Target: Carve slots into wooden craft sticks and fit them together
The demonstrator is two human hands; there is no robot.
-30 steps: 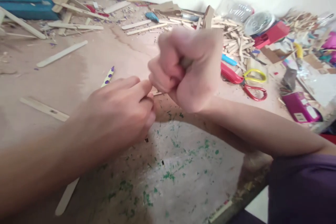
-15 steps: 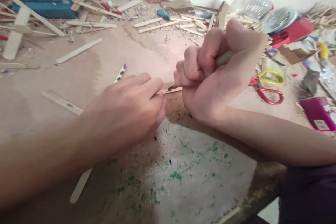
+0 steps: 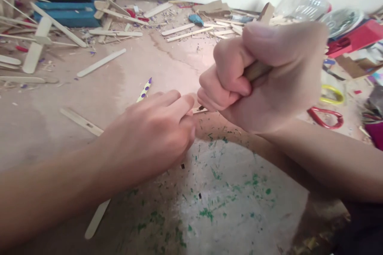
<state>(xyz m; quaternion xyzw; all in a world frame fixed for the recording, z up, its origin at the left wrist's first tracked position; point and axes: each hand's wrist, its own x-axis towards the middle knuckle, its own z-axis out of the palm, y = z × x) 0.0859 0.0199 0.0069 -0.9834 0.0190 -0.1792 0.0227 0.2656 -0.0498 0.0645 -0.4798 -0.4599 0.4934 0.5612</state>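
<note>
My left hand (image 3: pixel 155 131) is closed, thumb and fingers pinching a pale wooden craft stick (image 3: pixel 197 110) against the table; most of the stick is hidden beneath the hand. Wrapped in a fist, my right hand (image 3: pixel 269 91) grips a tool with a brownish round handle (image 3: pixel 256 71). Its small dark tip rests at the stick, just right of my left fingertips; I cannot tell the exact kind of blade. A second craft stick (image 3: pixel 82 122) with a small slot lies left of my left hand, and a purple-dotted pointed piece (image 3: pixel 145 90) sticks out behind it.
Green paint flecks mark the worktop (image 3: pixel 227 215). Loose craft sticks (image 3: pixel 101 62) and shavings are scattered at the back and left, near a blue block (image 3: pixel 66 14). On the right are red-and-yellow-handled scissors (image 3: pixel 326 117), a clear plastic jar (image 3: pixel 308 6) and a red box-like object (image 3: pixel 357 40).
My right fist has rolled at the wrist, showing more of its palm side, with the tool still in it. My left hand keeps its pinch. The whole view has shifted slightly.
</note>
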